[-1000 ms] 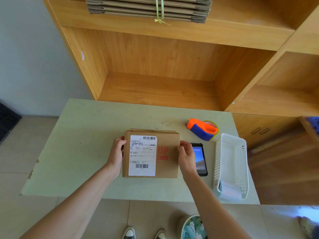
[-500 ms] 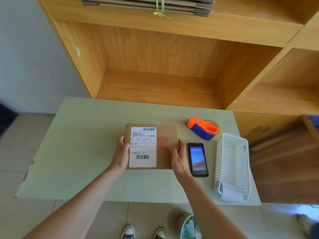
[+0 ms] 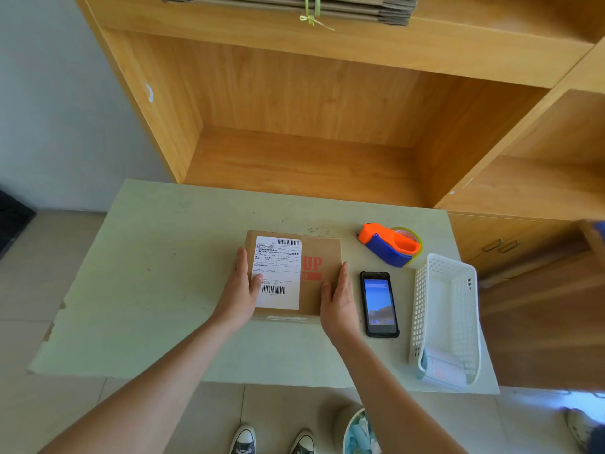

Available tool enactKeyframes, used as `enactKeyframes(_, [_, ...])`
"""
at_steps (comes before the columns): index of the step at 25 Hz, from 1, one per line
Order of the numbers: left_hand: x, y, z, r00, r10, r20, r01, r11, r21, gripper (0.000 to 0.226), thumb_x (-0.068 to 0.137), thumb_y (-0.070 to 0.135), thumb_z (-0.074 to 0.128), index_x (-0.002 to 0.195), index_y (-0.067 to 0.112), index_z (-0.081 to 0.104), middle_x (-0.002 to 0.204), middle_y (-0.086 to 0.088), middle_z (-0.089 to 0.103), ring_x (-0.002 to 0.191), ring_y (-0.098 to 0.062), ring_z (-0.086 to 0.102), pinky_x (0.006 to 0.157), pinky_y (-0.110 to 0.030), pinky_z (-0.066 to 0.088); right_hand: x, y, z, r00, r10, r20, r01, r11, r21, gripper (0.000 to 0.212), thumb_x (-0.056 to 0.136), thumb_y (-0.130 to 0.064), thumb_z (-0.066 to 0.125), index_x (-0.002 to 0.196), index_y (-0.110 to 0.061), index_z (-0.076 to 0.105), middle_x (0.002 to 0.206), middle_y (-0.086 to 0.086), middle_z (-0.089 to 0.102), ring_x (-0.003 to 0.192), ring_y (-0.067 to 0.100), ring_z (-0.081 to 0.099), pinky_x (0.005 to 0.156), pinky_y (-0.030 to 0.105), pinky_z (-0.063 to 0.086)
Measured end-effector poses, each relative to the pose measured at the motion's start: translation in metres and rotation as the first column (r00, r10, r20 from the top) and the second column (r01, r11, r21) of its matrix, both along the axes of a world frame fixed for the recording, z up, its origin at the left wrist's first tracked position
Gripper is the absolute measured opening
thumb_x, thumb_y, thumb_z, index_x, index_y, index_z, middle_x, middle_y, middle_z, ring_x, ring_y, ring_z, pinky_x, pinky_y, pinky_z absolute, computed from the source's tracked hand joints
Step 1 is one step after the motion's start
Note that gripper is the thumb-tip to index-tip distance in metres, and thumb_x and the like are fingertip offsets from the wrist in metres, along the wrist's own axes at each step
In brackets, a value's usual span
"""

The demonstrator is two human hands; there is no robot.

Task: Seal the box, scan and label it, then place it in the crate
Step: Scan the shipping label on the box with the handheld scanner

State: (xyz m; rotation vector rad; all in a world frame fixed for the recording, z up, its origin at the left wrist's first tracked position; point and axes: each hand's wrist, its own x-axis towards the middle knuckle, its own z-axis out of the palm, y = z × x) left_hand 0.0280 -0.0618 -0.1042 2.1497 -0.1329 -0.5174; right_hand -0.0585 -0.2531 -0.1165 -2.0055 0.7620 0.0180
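Bright, soft daylight, faint shadows under the hands on the table (image 3: 157, 290), wide-angle bowing of the shelf unit (image 3: 327, 103) behind it, smeared right edge

Wooden shelf unit (image 3: 304, 103), bundled flat cardboard (image 3: 294, 4) on top, sneakers (image 3: 244, 440) on floor

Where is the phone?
The phone lies flat on the table, between the right hand and the white basket.
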Motion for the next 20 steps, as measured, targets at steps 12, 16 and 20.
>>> enactKeyframes(12, [-0.012, 0.003, -0.005, 1.000, -0.001, 0.005, 0.000, 0.999, 0.054, 0.070, 0.105, 0.028, 0.039, 0.158, 0.017, -0.005, 0.167, -0.002, 0.006, 0.150, -0.019, 0.019, 0.117, -0.029, 0.020, -0.006, 0.002, 0.000, 0.999, 0.053, 0.011, -0.052, 0.996, -0.075, 0.063, 0.109, -0.028, 0.034, 0.162, -0.015, 0.002, 0.167, 0.004, 0.017, 0.151, 0.020, 0.023, 0.116, 0.025, 0.023])
enactKeyframes(16, [-0.011, 0.004, -0.005, 1.000, -0.018, -0.005, 0.018, 0.998, 0.067, 0.070, 0.105, 0.027, 0.039, 0.158, 0.016, -0.005, 0.167, -0.003, 0.005, 0.150, -0.020, 0.019, 0.119, -0.032, 0.020, -0.008, 0.006, 0.001, 0.999, 0.044, 0.011, -0.043, 0.996, -0.082, 0.063, 0.109, -0.027, 0.034, 0.162, -0.014, 0.002, 0.165, 0.007, 0.021, 0.148, 0.022, 0.027, 0.115, 0.025, 0.023])
enactKeyframes(20, [-0.023, 0.005, 0.000, 0.967, -0.116, 0.226, 0.068, 0.975, 0.210, 0.064, 0.105, 0.024, 0.039, 0.158, 0.010, 0.006, 0.166, -0.008, 0.007, 0.151, -0.022, 0.016, 0.118, -0.027, 0.018, -0.010, 0.007, 0.002, 0.999, 0.043, 0.016, -0.041, 0.996, -0.084, 0.064, 0.109, -0.027, 0.035, 0.162, -0.014, 0.002, 0.165, 0.008, 0.021, 0.149, 0.022, 0.027, 0.116, 0.025, 0.022])
